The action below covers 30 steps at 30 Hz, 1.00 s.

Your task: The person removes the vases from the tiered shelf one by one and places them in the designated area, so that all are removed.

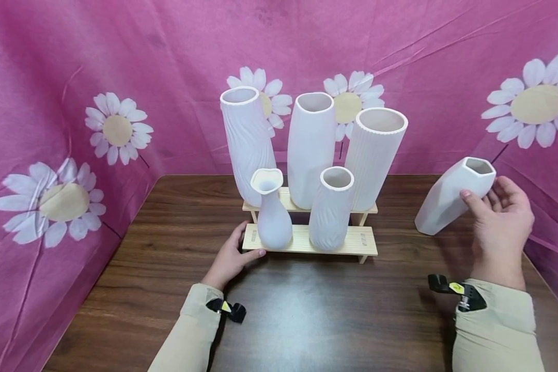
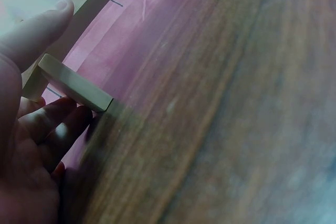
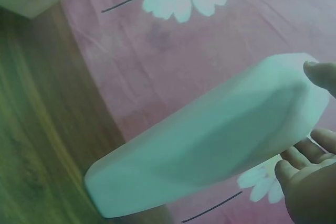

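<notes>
A white faceted vase (image 1: 451, 199) stands on the table at the right, its opening angular. My right hand (image 1: 502, 222) is at its upper part, thumb on the near side and fingers beside the rim. In the right wrist view, the vase (image 3: 205, 140) lies between thumb and fingers (image 3: 315, 153). My left hand (image 1: 228, 261) grips the left end of a two-tier wooden stand (image 1: 302, 237), thumb along the front edge of the lower tier. The left wrist view shows the fingers behind the stand's leg (image 2: 76, 85).
On the lower tier stand a flared-rim vase (image 1: 274, 222) and a short textured vase (image 1: 330, 222). The upper tier bears a tall wavy vase (image 1: 248, 144), a smooth vase (image 1: 310, 150) and a ribbed vase (image 1: 374, 155). A pink daisy cloth (image 1: 186, 93) hangs behind the brown table (image 1: 167, 248).
</notes>
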Available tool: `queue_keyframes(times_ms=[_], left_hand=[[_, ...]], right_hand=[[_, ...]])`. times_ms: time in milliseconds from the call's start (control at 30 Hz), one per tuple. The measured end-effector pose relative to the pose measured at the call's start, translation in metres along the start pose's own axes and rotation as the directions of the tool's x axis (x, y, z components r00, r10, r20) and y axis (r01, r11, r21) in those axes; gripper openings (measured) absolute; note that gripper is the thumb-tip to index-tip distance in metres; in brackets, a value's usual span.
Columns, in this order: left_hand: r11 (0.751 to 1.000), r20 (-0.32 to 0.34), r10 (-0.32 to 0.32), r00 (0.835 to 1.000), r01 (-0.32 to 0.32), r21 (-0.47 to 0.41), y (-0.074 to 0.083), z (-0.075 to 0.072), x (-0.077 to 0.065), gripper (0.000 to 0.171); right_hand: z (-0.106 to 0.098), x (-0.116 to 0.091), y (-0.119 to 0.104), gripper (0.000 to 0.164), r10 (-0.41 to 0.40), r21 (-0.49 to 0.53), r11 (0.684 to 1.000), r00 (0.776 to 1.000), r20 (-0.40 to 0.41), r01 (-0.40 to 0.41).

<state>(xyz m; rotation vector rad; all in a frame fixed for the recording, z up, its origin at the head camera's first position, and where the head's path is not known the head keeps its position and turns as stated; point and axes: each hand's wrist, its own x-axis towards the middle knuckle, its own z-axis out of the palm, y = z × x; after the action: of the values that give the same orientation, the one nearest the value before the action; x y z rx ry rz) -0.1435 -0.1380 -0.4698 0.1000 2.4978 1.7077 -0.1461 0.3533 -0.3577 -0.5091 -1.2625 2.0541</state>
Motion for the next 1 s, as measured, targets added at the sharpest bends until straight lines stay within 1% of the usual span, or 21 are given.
queue_keyframes(times_ms=[33, 133, 333, 600, 767, 1000], left_hand=[[1.0, 0.0, 0.003, 1.0, -0.003, -0.001, -0.001, 0.0, 0.001, 0.093], [1.0, 0.003, 0.015, 1.0, -0.015, 0.001, -0.004, -0.001, 0.001, 0.094], [1.0, 0.008, 0.02, 1.0, -0.02, 0.005, -0.004, -0.002, 0.001, 0.095], [1.0, 0.003, 0.018, 1.0, -0.018, 0.016, -0.002, -0.001, 0.0, 0.094], [1.0, 0.003, 0.018, 1.0, -0.018, 0.009, -0.002, -0.001, 0.0, 0.095], [1.0, -0.004, 0.008, 1.0, -0.008, 0.018, -0.002, 0.001, 0.001, 0.094]], right_hand=[[0.001, -0.001, -0.002, 0.069, -0.007, 0.025, 1.0, 1.0, -0.009, 0.008], [0.002, -0.007, -0.007, 0.066, -0.044, 0.054, 0.998, 0.999, -0.018, 0.044], [0.005, -0.019, -0.016, 0.065, -0.079, 0.094, 0.993, 0.997, 0.009, 0.078], [0.012, -0.038, -0.029, 0.068, -0.135, 0.069, 0.989, 0.99, 0.037, 0.132], [0.018, -0.05, -0.034, 0.066, -0.176, 0.127, 0.978, 0.981, 0.084, 0.165], [0.027, -0.068, -0.036, 0.065, -0.202, 0.19, 0.967, 0.966, 0.16, 0.171]])
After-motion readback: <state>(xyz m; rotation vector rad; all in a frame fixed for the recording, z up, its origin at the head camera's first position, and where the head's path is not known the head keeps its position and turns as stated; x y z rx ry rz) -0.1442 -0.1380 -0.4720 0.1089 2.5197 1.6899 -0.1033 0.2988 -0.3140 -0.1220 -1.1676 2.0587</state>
